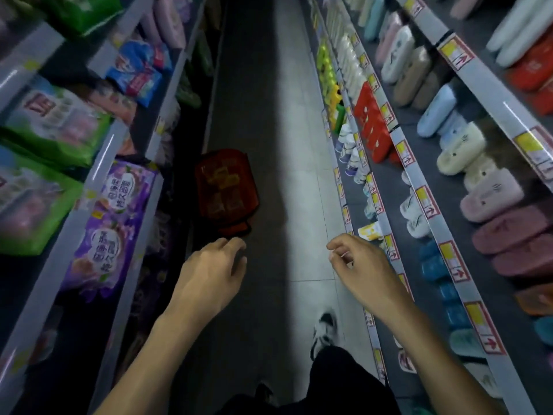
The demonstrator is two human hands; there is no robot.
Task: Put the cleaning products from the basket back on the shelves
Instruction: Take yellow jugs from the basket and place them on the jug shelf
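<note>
A red shopping basket (226, 191) stands on the aisle floor against the foot of the left shelving, with several packets inside that are too dim to tell apart. My left hand (211, 278) hovers just short of the basket's near handle, fingers loosely curled and holding nothing. My right hand (363, 272) hangs over the middle of the aisle, also with nothing in it, fingers bent and slightly apart. Detergent bags fill the left shelves: purple ones (112, 226) lowest, green ones (49, 127) and blue ones (139, 68) higher up.
The right shelving (431, 205) carries rows of slippers, bottles and red packs behind price-tag rails. A narrow grey tiled floor (293, 181) runs between both racks. My foot in a white sneaker (324, 327) is on the floor near the right rack.
</note>
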